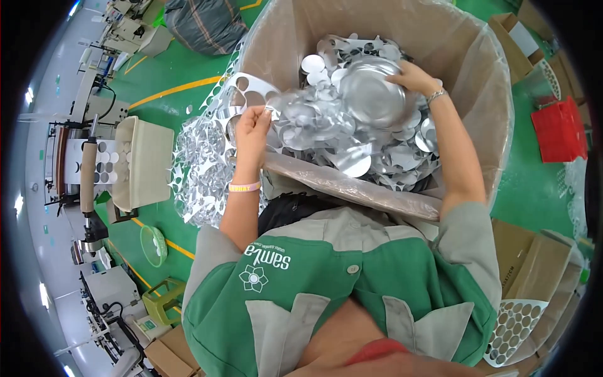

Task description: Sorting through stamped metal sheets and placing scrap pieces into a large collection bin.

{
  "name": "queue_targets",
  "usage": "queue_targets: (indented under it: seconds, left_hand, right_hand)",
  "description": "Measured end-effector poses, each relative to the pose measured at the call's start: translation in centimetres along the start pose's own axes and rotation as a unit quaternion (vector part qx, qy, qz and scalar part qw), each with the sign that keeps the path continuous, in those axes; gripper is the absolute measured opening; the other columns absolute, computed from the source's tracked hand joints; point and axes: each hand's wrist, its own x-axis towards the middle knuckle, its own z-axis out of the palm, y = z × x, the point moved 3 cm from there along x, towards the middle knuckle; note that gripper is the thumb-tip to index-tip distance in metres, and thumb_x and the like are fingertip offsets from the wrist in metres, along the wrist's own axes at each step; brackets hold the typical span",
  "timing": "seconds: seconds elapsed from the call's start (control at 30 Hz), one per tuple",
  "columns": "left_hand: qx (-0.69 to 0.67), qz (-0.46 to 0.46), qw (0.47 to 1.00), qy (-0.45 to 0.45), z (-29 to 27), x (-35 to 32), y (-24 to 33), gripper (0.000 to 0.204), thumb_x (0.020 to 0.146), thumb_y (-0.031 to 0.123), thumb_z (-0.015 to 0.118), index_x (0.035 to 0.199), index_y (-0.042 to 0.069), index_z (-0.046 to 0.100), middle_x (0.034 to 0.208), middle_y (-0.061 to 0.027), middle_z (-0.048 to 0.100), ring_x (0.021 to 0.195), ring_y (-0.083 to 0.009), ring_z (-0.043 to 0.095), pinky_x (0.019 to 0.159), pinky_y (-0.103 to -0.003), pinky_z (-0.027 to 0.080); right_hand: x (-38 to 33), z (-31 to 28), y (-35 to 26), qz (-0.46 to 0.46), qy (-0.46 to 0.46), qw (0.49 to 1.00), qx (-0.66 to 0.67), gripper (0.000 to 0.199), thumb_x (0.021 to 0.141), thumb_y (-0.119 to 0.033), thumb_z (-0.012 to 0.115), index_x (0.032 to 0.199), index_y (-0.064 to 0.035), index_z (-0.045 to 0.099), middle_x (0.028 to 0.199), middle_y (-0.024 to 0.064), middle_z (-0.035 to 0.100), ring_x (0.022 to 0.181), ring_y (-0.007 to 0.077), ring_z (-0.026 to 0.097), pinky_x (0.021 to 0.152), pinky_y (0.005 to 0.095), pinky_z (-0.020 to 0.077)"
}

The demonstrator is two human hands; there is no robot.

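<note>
A large cardboard box (pixel 465 138) lined with clear plastic stands before me, full of loose silver discs and scraps (pixel 353 160). My right hand (pixel 414 80) reaches into it, fingers closed on the edge of a large, round, shiny silver disc (pixel 375 94), which is slightly blurred. At the box's left rim, my left hand (pixel 253 127) is closed in a pinch. A small silvery scrap shows at its fingertips, and motion blurs the silver pieces beside it. Just behind that hand lies a silver sheet punched with round holes (pixel 246 85).
Left of the box lies a heap of punched silver scrap (pixel 202 157). Further left are a cream bin (pixel 151 164), a green basket (pixel 153 245) and machines. A dark plaid bag (pixel 206 25) lies beyond. On the right are a red bin (pixel 559 131) and cardboard boxes (pixel 534 257).
</note>
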Motion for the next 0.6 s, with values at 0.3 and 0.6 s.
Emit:
queue_targets:
  seconds: [0.3,0.6]
  left_hand:
    - [0.223,0.204,0.945,-0.128,3.3,-3.8,3.6,0.013,0.077,0.009,0.056,0.089,0.006,0.058,0.074,-0.0009,0.057,0.062,-0.014,0.051,0.055,-0.025,0.04]
    - [0.249,0.309,0.826,-0.399,6.6,-10.2,9.9,0.023,0.065,0.001,0.058,0.089,0.004,0.057,0.076,-0.0075,0.056,0.069,-0.0244,0.054,0.06,-0.034,0.044]
  right_hand:
    - [-3.9,-12.6,-3.6,0.011,0.197,0.973,0.116,0.043,0.065,-0.033,0.067,0.091,-0.0019,0.052,0.07,0.0064,0.057,0.062,0.0175,0.05,0.058,0.0314,0.0411]
    - [-1.9,0.1,-7.5,-0.061,-0.26,0.964,0.002,0.049,0.075,-0.039,0.059,0.105,-0.0015,0.05,0.102,0.0095,0.057,0.097,0.0216,0.053,0.082,0.0319,0.0406]
